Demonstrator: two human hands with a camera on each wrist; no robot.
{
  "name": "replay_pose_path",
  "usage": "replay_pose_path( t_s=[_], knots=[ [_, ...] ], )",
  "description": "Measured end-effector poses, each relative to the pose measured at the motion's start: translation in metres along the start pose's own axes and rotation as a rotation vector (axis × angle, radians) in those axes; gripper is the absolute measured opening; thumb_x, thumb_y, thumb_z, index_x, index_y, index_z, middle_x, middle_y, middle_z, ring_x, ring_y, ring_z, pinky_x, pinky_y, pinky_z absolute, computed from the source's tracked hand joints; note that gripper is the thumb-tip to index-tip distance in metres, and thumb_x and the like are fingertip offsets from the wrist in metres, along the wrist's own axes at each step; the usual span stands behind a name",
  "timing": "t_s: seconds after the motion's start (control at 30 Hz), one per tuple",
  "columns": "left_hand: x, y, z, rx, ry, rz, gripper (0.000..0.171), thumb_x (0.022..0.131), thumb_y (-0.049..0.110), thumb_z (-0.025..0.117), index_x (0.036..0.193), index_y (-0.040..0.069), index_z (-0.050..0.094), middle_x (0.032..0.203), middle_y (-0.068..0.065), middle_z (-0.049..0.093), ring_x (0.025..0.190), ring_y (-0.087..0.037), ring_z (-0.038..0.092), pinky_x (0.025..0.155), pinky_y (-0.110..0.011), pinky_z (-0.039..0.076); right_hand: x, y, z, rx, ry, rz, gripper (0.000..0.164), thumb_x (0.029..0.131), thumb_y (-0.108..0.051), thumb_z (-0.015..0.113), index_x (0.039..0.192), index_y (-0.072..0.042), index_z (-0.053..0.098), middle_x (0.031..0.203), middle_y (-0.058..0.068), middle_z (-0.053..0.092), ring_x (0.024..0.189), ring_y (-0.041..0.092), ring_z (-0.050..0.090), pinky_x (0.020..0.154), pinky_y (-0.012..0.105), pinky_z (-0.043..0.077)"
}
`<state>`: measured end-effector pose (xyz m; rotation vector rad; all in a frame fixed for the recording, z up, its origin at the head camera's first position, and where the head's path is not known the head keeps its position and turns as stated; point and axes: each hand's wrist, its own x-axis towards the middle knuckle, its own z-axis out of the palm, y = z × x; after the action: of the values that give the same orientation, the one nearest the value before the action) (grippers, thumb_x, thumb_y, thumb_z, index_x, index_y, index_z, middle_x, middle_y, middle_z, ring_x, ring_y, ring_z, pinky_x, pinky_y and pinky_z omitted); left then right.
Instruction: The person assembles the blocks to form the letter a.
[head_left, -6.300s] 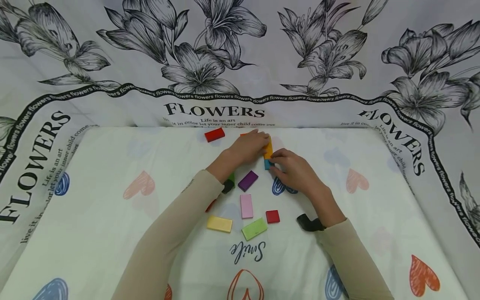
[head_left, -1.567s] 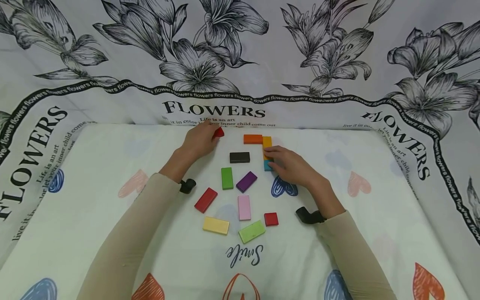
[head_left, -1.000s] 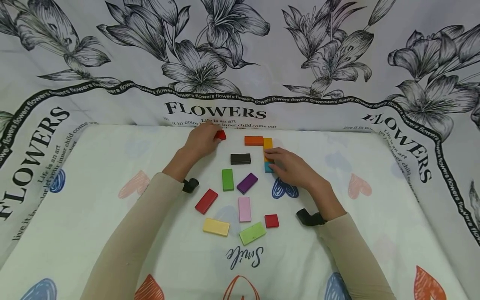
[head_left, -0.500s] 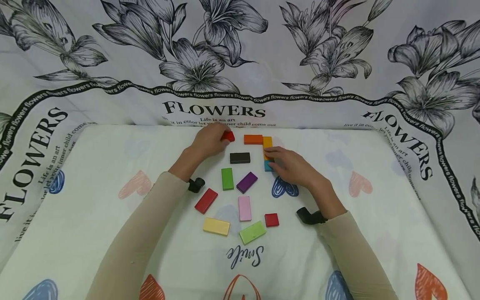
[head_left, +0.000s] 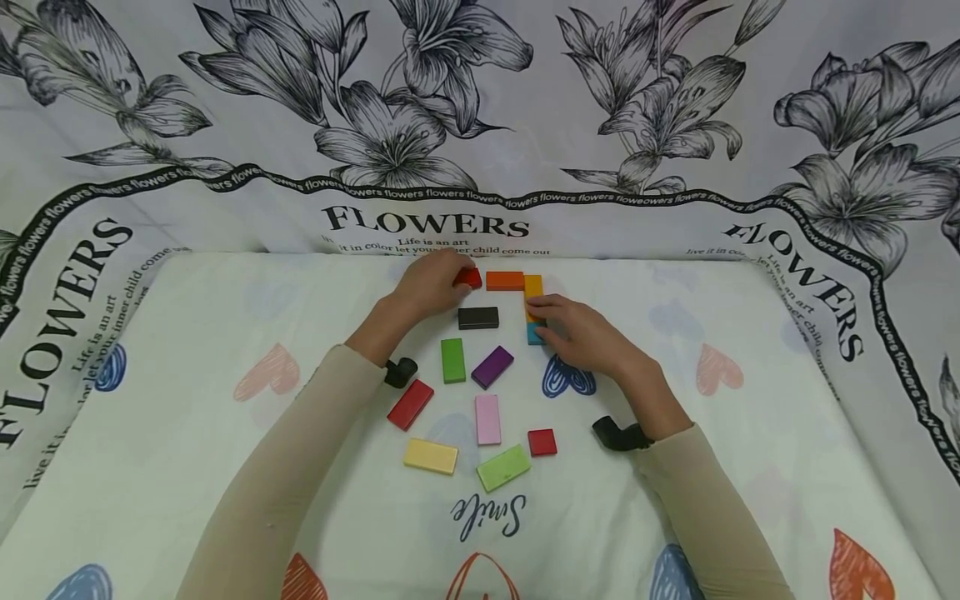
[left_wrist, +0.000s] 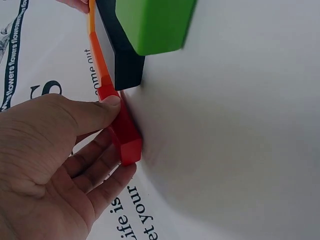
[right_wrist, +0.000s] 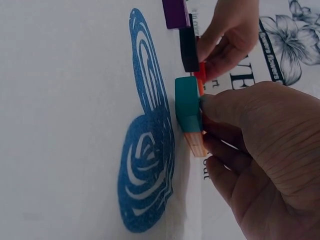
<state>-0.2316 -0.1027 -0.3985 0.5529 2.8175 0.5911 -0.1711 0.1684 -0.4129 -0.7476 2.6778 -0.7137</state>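
Note:
My left hand (head_left: pixel 431 283) pinches a red block (head_left: pixel 471 277) between thumb and fingers at the far edge of the cloth. In the left wrist view the thumb lies on the red block (left_wrist: pixel 129 135) and the fingers are behind it. Just right of it is an orange block (head_left: pixel 505 281), which meets the top of an upright yellow block (head_left: pixel 533 285). A teal block (head_left: pixel 535 335) adjoins the yellow one's near end. My right hand (head_left: pixel 592 337) holds the yellow block from the right, its thumb at the teal block (right_wrist: pixel 187 97). The fingers partly cover both blocks.
A black block (head_left: pixel 477 318) lies nearest the row. Closer to me are green (head_left: pixel 453 361), purple (head_left: pixel 492 367), pink (head_left: pixel 487 420), red (head_left: pixel 410 405), yellow (head_left: pixel 431 457) and light green (head_left: pixel 503 468) blocks, plus a small red square (head_left: pixel 542 442). A flower-printed cloth (head_left: pixel 600 225) hangs behind.
The left hand went from the yellow block to the red block, then slid it rightward toward the orange block. The right hand has stayed nearly still by the yellow and teal blocks.

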Motion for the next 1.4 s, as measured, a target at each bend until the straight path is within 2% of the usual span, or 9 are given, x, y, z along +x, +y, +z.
replay_pose_path(
  t_s=[0.23,0.4,0.67,1.0,1.4],
  knots=[
    [0.0060,0.0067,0.0042,0.006,-0.009,0.014,0.041,0.102,0.016,0.069,0.141,0.004,0.066,0.131,-0.015,0.070,0.114,-0.030,0.061,0.105,-0.044,0.053,-0.0037,0.0020,-0.0026,-0.002,-0.002,0.019,0.047,0.106,-0.018,0.064,0.151,-0.005,0.057,0.160,0.012,0.055,0.152,0.033,0.050,0.126,0.050,0.042],
    [0.0072,0.0054,0.0045,0.004,-0.005,-0.006,0.041,0.101,0.015,0.069,0.140,0.004,0.066,0.132,-0.014,0.070,0.117,-0.030,0.062,0.108,-0.045,0.054,-0.0013,0.0032,-0.0040,0.000,-0.005,-0.008,0.047,0.107,-0.019,0.063,0.151,-0.004,0.057,0.160,0.012,0.054,0.152,0.033,0.049,0.126,0.050,0.042],
    [0.0055,0.0018,0.0062,-0.021,0.001,0.006,0.040,0.101,0.015,0.070,0.139,0.002,0.067,0.132,-0.015,0.071,0.114,-0.030,0.063,0.105,-0.044,0.054,0.0001,0.0016,-0.0038,-0.027,0.008,-0.032,0.046,0.106,-0.017,0.064,0.149,-0.003,0.059,0.159,0.013,0.056,0.150,0.034,0.051,0.125,0.050,0.042],
    [0.0040,0.0029,0.0071,-0.020,-0.013,-0.010,0.042,0.101,0.017,0.070,0.141,0.003,0.066,0.135,-0.015,0.069,0.118,-0.030,0.062,0.108,-0.044,0.054,0.0004,0.0031,-0.0004,-0.015,0.002,-0.036,0.047,0.106,-0.017,0.064,0.151,-0.003,0.057,0.160,0.014,0.054,0.151,0.035,0.050,0.125,0.051,0.041],
    [0.0010,0.0047,0.0066,-0.037,-0.008,-0.010,0.042,0.102,0.018,0.070,0.141,0.003,0.066,0.135,-0.015,0.069,0.117,-0.031,0.061,0.109,-0.044,0.053,-0.0021,-0.0007,-0.0010,-0.027,-0.009,-0.002,0.050,0.107,-0.019,0.063,0.153,-0.005,0.055,0.161,0.012,0.053,0.152,0.032,0.048,0.126,0.049,0.041]
  ],
)
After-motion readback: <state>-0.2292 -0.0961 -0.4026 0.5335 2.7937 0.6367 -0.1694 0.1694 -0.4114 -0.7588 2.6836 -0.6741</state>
